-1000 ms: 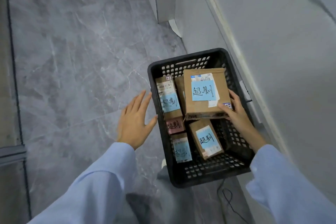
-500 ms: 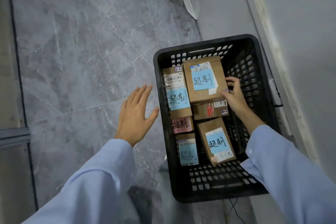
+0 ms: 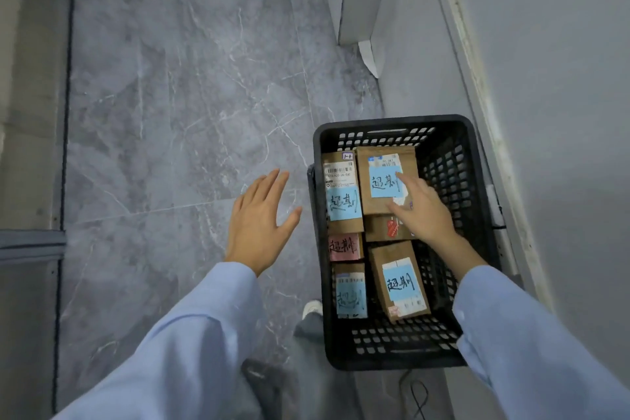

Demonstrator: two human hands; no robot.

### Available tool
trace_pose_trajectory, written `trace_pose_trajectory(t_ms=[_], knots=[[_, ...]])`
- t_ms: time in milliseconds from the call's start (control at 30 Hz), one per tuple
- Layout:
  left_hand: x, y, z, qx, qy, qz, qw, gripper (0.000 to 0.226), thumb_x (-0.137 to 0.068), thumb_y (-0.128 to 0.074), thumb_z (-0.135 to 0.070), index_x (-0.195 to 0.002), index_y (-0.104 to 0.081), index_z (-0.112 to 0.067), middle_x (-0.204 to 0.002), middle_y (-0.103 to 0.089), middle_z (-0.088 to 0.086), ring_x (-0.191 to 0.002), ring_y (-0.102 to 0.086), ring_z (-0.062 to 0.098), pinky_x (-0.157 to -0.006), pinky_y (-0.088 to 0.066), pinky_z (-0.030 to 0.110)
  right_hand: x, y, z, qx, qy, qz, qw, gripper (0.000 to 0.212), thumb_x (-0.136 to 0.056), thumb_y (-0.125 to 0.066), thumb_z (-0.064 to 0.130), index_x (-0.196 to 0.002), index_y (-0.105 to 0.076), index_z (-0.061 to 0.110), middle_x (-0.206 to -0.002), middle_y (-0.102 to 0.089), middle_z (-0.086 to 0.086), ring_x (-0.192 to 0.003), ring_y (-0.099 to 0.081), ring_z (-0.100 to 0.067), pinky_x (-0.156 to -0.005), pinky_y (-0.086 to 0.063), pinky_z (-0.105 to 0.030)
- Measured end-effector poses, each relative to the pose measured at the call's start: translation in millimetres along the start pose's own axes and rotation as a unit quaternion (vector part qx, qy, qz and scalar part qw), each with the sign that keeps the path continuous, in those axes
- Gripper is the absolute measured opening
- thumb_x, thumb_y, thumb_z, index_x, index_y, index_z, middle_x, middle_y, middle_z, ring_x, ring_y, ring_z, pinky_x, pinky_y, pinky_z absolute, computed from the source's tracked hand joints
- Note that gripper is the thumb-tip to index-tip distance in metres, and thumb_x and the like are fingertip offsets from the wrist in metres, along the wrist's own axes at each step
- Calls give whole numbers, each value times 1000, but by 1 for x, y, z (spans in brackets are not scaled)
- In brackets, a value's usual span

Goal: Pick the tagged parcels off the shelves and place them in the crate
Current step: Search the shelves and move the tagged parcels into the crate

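Brown cardboard parcel, blue-tagged, just released in the black crate, under the flat, open right hand; left hand spread empty, crate beside its thumb. Placed, seemingly; shelves next.

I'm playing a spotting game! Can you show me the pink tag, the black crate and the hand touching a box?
pink tag (image 3: pixel 345 246): head view, middle of its written face.
black crate (image 3: pixel 388 123): head view, on the far rim.
right hand (image 3: pixel 422 211): head view, back of the hand.
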State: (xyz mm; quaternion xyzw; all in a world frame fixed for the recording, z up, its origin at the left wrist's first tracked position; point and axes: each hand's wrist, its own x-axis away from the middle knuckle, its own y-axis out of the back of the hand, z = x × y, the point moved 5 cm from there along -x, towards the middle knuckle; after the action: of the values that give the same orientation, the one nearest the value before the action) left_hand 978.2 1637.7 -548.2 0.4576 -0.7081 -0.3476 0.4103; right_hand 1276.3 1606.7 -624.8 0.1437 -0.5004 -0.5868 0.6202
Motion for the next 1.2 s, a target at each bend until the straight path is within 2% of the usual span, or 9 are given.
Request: trace_pose_trajectory(t_ms=[133, 233, 333, 467, 700, 867, 1033, 1200], knots=[[26, 41, 16, -6, 45, -35, 998, 66, -96, -37, -58, -154, -22, -32, -161, -22, -9, -149, -16, 18, -117, -15, 37, 23, 10, 75, 70, 94, 8, 993, 75, -93, -58, 49, -156, -24, 27, -155, -35, -1, -141, -33, -23, -108, -38, -42], [53, 81, 39, -17, 89, -62, 994, 72, -90, -28, -62, -155, -21, -31, -162, -20, -7, -149, -15, 19, -118, -13, 38, 38, 10, 145, 102, 173, 15, 980, 77, -93, -57, 51, -157, -21, 26, -156, -34, -2, -141, -32, -24, -110, -37, -42], [86, 129, 70, -26, 134, -108, 985, 69, -95, -33, -61, -155, -21, -30, -162, -18, -7, -150, -13, 20, -118, -12, 39, 55, 8, 226, 131, 244, 18, 961, 76, -94, -56, 50, -157, -21, 23, -158, -31, -4, -144, -29, -23, -113, -28, -36], [144, 199, 124, -31, 215, -165, 962, 67, -97, -40, -57, -155, -17, -32, -163, -13, -9, -150, -10, 18, -119, -11, 39, 86, -6, 347, 167, 349, 22, 922, 78, -95, -52, 54, -157, -17, 25, -161, -26, -2, -146, -26, -22, -115, -27, -36], [288, 324, 227, -66, 348, -257, 899, 69, -97, -37, -60, -156, -15, -32, -164, -12, -8, -151, -6, 17, -118, -12, 37, 197, -49, 572, 192, 531, 43, 824, 79, -94, -54, 53, -158, -14, 27, -162, -23, -3, -147, -24, -24, -115, -28, -37], [414, 397, 285, -60, 415, -329, 846, 67, -97, -37, -59, -155, -19, -31, -163, -15, -7, -151, -7, 19, -119, -13, 41, 307, -82, 705, 200, 634, 43, 746, 81, -95, -49, 58, -158, -8, 29, -164, -17, -1, -149, -18, -25, -117, -28, -39], [537, 451, 331, -62, 460, -388, 796, 69, -95, -37, -62, -155, -20, -31, -163, -14, -7, -151, -6, 18, -119, -11, 42, 423, -121, 795, 193, 704, 52, 681, 83, -94, -50, 59, -158, -6, 31, -164, -14, 1, -151, -14, -24, -118, -29, -42], [643, 484, 368, -93, 502, -428, 746, 71, -92, -42, -65, -153, -24, -33, -162, -19, -10, -150, -12, 17, -118, -16, 38, 519, -159, 854, 185, 738, 59, 646, 81, -94, -50, 57, -158, -6, 32, -165, -12, 1, -151, -12, -23, -118, -26, -42]])
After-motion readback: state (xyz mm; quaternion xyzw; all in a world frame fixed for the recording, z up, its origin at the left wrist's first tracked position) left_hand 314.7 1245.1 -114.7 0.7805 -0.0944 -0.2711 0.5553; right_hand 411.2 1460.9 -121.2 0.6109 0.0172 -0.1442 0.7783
